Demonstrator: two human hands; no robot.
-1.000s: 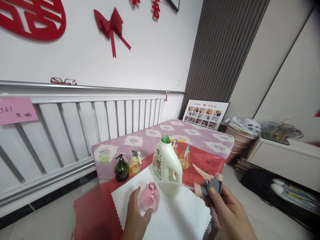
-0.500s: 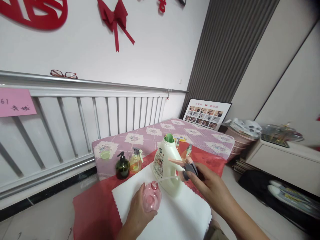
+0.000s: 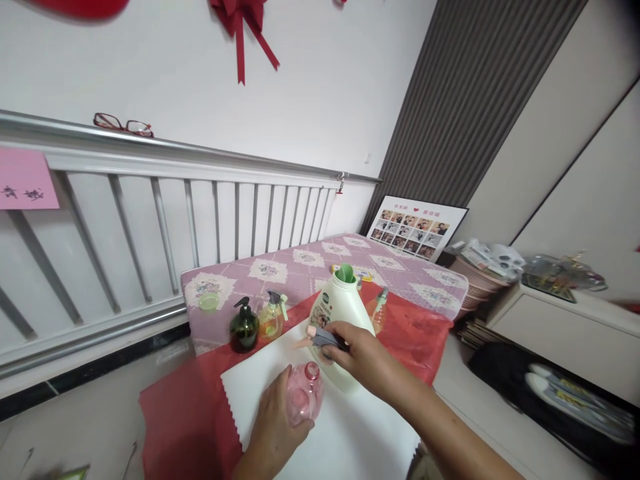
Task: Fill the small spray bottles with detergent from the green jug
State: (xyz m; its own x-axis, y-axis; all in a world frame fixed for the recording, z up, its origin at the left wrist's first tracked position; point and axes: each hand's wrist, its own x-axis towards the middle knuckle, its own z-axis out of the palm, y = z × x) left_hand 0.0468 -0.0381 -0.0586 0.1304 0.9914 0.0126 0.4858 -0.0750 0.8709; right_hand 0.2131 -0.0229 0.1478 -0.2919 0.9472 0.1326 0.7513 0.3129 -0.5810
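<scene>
My left hand (image 3: 274,417) is wrapped round a clear pink bottle (image 3: 303,399), tilted, with its neck uncapped. In my right hand (image 3: 353,348) is a grey trigger spray head (image 3: 325,337) with a peach nozzle and trigger, above the bottle's neck and apart from it. Its tube cannot be made out. Just behind that hand stands a large pale green detergent jug (image 3: 347,303), open, with a green spout in its mouth. A white scalloped mat (image 3: 350,440) lies under the jug and the hands.
Left of the jug stand a dark green pump bottle (image 3: 245,328) and a yellowish spray bottle (image 3: 271,320). Behind it, on the red cloth (image 3: 415,340), is an orange spray bottle (image 3: 379,312). A green lid (image 3: 209,301) lies on the purple floral tablecloth (image 3: 307,258).
My right hand has moved left with the spray head, crossing in front of the jug. The tube that showed at the bottle's neck is out of sight. My left hand keeps the bottle.
</scene>
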